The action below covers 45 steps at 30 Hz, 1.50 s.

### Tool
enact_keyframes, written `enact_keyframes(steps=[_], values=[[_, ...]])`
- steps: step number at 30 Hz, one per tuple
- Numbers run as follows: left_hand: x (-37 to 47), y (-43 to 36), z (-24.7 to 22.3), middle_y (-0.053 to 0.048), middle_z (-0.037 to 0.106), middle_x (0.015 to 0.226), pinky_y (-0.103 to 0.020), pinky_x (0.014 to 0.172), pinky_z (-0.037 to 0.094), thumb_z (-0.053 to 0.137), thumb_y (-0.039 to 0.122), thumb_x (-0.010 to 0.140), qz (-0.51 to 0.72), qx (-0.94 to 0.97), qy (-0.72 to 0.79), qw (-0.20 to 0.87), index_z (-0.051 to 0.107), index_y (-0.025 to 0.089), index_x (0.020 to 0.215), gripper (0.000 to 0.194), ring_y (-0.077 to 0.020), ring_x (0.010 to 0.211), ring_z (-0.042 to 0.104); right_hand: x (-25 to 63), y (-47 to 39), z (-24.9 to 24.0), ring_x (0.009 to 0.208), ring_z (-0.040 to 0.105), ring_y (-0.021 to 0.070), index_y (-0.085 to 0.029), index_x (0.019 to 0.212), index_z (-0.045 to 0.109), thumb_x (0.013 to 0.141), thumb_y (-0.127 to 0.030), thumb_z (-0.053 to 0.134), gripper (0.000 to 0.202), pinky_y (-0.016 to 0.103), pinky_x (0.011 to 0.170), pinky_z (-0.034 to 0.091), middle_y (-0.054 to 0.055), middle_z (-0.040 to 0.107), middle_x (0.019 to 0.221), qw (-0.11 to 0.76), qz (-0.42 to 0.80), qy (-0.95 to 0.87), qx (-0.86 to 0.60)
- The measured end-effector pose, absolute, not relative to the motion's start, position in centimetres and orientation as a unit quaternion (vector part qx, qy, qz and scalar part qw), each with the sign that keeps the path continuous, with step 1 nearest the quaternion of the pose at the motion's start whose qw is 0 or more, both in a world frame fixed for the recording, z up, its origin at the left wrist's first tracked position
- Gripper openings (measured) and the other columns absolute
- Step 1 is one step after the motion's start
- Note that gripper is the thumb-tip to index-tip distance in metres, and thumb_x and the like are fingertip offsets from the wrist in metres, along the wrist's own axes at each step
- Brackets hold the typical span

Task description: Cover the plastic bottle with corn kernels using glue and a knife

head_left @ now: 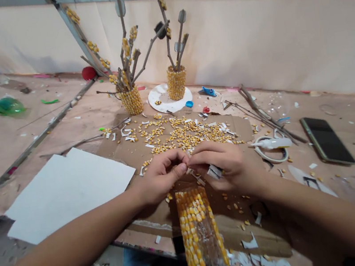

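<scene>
Above the brown cardboard (122, 148), my left hand (165, 171) and my right hand (218, 160) meet at the fingertips. Both are closed in a pinch; whatever lies between the tips is too small to make out. Crumpled white strips (215, 171) are tucked inside the fingers of my right hand. Below my hands, a clear container partly covered with corn kernels (191, 234) leans toward me at the table edge, a bare transparent strip showing along one side. Loose corn kernels (184, 132) and white scraps are spread beyond my fingers.
Two kernel-covered pots (131, 100) (177, 83) hold twigs at the back, one on a white plate (158, 95). White sheets (68, 190) lie left. On the right are a white glue tube (271, 143), a tape roll (269, 159), twigs (256, 109) and a phone (327, 140).
</scene>
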<state>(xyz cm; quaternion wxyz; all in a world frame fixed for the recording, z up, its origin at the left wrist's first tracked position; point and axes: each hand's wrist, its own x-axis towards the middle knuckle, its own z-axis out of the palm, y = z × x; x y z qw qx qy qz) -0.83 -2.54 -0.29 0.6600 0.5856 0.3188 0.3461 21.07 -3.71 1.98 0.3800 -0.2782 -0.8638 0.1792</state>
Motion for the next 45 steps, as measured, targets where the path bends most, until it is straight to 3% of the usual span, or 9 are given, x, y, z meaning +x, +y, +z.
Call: enact_keyframes(steps=[3, 6, 15, 21, 26, 29, 33, 40, 45], values=[[-0.7, -2.6, -0.2, -0.001, 0.058, 0.078, -0.026, 0.068, 0.042, 0.078, 0.051, 0.091, 0.355, 0.582, 0.342, 0.647, 0.066, 0.017, 0.087, 0.037, -0.0155, 0.073, 0.05, 21.6, -3.1, 1.9, 0.078, 0.068, 0.0185, -0.019, 0.098, 0.071, 0.1, -0.019, 0.061, 0.01, 0.031, 0.071, 0.052, 0.008, 0.075, 0.089, 0.368, 0.169, -0.841, -0.358], [-0.6, -2.6, -0.3, -0.001, 0.06, 0.078, -0.026, 0.069, 0.044, 0.077, 0.049, 0.093, 0.375, 0.588, 0.376, 0.61, 0.068, 0.017, 0.089, 0.033, -0.0155, 0.073, 0.052, 22.0, -2.6, 1.9, 0.067, 0.062, 0.017, -0.019, 0.084, 0.069, 0.102, -0.03, 0.066, 0.021, 0.031, 0.066, 0.046, 0.004, 0.072, 0.076, 0.341, 0.172, -0.823, -0.42], [-0.6, -2.7, -0.8, -0.005, 0.071, 0.085, -0.03, 0.078, 0.051, 0.074, 0.038, 0.097, 0.4, 0.658, 0.395, 0.502, 0.073, 0.017, 0.093, 0.021, -0.0191, 0.082, 0.065, 21.1, -3.9, 2.8, 0.08, 0.076, 0.017, -0.02, 0.101, 0.079, 0.104, -0.023, 0.066, 0.013, 0.029, 0.076, 0.054, 0.005, 0.084, 0.094, 0.359, 0.219, -0.824, -0.379], [-0.5, -3.0, -0.6, -0.005, 0.077, 0.086, -0.03, 0.077, 0.051, 0.077, 0.034, 0.094, 0.398, 0.666, 0.394, 0.493, 0.076, 0.018, 0.091, 0.016, -0.0188, 0.08, 0.067, 21.3, -3.9, 3.4, 0.072, 0.071, 0.016, -0.02, 0.094, 0.078, 0.098, -0.02, 0.066, 0.013, 0.029, 0.07, 0.052, 0.004, 0.08, 0.084, 0.358, 0.233, -0.826, -0.369], [-1.6, -1.4, 0.7, -0.006, 0.072, 0.08, -0.031, 0.075, 0.049, 0.071, 0.058, 0.096, 0.341, 0.716, 0.347, 0.501, 0.076, 0.017, 0.085, 0.043, -0.0192, 0.076, 0.064, 22.9, -3.6, 5.5, 0.056, 0.054, 0.0098, -0.019, 0.079, 0.071, 0.088, -0.013, 0.066, 0.012, 0.024, 0.059, 0.043, -0.004, 0.066, 0.066, 0.232, 0.381, -0.818, -0.364], [-2.5, 0.0, 1.5, -0.01, 0.073, 0.103, -0.032, 0.08, 0.05, 0.076, 0.077, 0.081, 0.212, 0.777, 0.259, 0.533, 0.08, 0.018, 0.1, 0.062, -0.0244, 0.091, 0.066, 23.7, -3.5, 6.3, 0.06, 0.056, 0.0103, -0.02, 0.078, 0.07, 0.085, -0.009, 0.065, 0.013, 0.024, 0.061, 0.044, -0.004, 0.066, 0.069, 0.125, 0.448, -0.828, -0.313], [-3.1, 0.8, 1.7, -0.007, 0.075, 0.107, -0.031, 0.082, 0.05, 0.099, 0.059, 0.061, 0.029, 0.812, 0.208, 0.545, 0.075, 0.02, 0.112, 0.068, -0.0259, 0.097, 0.066, 23.5, -3.8, 5.9, 0.059, 0.048, 0.0099, -0.019, 0.071, 0.061, 0.081, -0.011, 0.067, 0.014, 0.024, 0.06, 0.04, -0.006, 0.055, 0.065, 0.043, 0.482, -0.834, -0.265], [-2.7, 0.3, 1.7, -0.002, 0.069, 0.091, -0.028, 0.075, 0.046, 0.092, 0.049, 0.077, 0.016, 0.814, 0.195, 0.546, 0.065, 0.019, 0.091, 0.042, -0.0207, 0.086, 0.061, 22.6, -4.5, 5.0, 0.053, 0.038, 0.008, -0.019, 0.067, 0.057, 0.082, -0.013, 0.07, 0.021, 0.024, 0.053, 0.029, -0.008, 0.044, 0.059, 0.016, 0.467, -0.843, -0.267], [-2.6, 0.3, 1.9, 0.0, 0.066, 0.085, -0.028, 0.075, 0.042, 0.094, 0.041, 0.074, 0.013, 0.818, 0.208, 0.536, 0.064, 0.019, 0.087, 0.039, -0.0196, 0.083, 0.058, 22.4, -4.3, 5.0, 0.052, 0.038, 0.008, -0.018, 0.068, 0.059, 0.084, -0.012, 0.073, 0.022, 0.025, 0.053, 0.028, -0.009, 0.044, 0.059, 0.008, 0.461, -0.844, -0.276]])
